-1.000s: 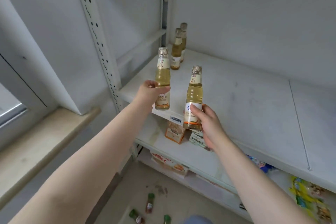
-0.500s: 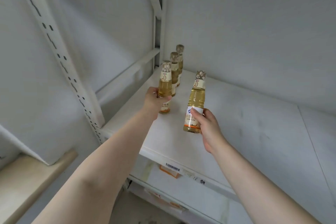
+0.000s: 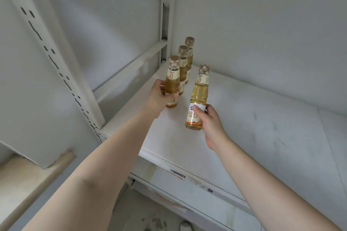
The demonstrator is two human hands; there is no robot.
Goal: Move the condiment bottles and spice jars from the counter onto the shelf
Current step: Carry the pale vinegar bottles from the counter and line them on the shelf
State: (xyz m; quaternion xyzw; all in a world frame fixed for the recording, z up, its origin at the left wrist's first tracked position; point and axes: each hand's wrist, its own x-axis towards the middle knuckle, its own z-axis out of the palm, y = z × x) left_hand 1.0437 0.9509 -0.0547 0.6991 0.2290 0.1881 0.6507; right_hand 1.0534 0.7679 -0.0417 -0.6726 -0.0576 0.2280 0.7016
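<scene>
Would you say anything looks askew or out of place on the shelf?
Only the bottle in the right hand: the right bottle leans, while the left hand's bottle stands upright.

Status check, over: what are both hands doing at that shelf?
Left hand grips bottle; right hand grips another. Both over shelf. Two bottles behind; nothing blocking.

Amber bottles [image 3: 197,97] with white-and-orange labels — white shelf [image 3: 253,127].

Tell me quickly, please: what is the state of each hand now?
Left hand: fingers curled round a bottle.
Right hand: fingers curled round another bottle, tilted.
</scene>
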